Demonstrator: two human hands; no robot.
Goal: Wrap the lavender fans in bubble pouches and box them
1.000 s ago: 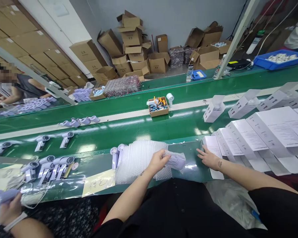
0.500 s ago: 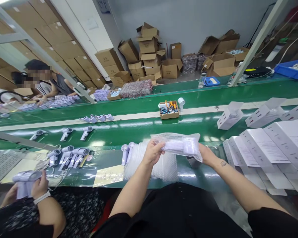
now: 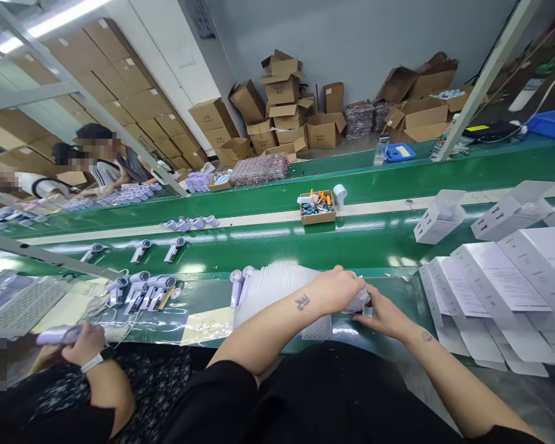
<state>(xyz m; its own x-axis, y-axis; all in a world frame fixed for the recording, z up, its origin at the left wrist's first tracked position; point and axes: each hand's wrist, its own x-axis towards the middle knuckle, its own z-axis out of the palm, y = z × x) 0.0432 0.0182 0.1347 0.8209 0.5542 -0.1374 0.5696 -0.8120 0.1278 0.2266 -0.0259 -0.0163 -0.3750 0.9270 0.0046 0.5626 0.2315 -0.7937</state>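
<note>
My left hand [image 3: 341,290] is closed on a clear bubble bag [image 3: 359,300], seen end-on; its lilac hair dryer is now mostly hidden. Facing it from the right, my right hand [image 3: 383,313] has thumb and fingers curved round a small box with a dark red mark [image 3: 369,303], mostly covered by the hands and bag. Left of my hands lies a stack of bubble bags [image 3: 277,283], partly under my left forearm. Two lilac hair dryers [image 3: 237,287] stand against its left side.
White boxes with leaflets [image 3: 485,271] line the right side. A small carton of parts [image 3: 317,217] sits on the green belt ahead. At left, a co-worker's hand [image 3: 87,345] holds a lilac dryer, near several dryers [image 3: 145,290] and a paper sheet [image 3: 208,325].
The bagged hair dryer has gone from stretched level between both hands to low at the right, end-on. My left hand has crossed rightward over the bag stack; my right hand has lowered.
</note>
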